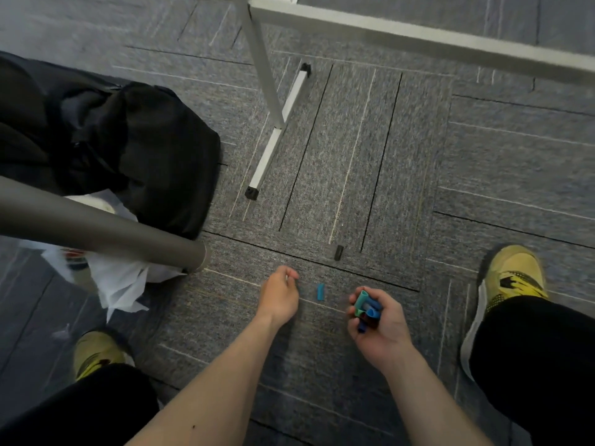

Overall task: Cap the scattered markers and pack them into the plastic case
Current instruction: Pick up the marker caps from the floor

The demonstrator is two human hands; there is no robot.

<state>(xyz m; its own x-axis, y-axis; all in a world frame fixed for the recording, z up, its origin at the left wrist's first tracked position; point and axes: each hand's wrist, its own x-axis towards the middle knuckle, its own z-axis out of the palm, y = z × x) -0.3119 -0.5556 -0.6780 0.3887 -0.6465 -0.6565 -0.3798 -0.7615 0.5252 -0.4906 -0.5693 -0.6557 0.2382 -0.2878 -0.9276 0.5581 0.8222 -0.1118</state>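
The marker caps (367,309) are bunched in the curled fingers of the right hand (380,326), quite full, so I think one may slip out. A blue cap (320,291) lies on the carpet just beside the bent fingertips of the left hand (280,294); whether they pinch anything, I cannot tell.

Right of the blue cap (320,291), the right hand (379,328) hides most of the caps (364,303) it grips; their number is unreadable.

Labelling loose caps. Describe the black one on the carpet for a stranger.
Find the white table foot on the grey carpet. Right of its near end, beyond a dark seam, lies the black cap. The blue cap and the caps in the right hand are coloured and nearer.
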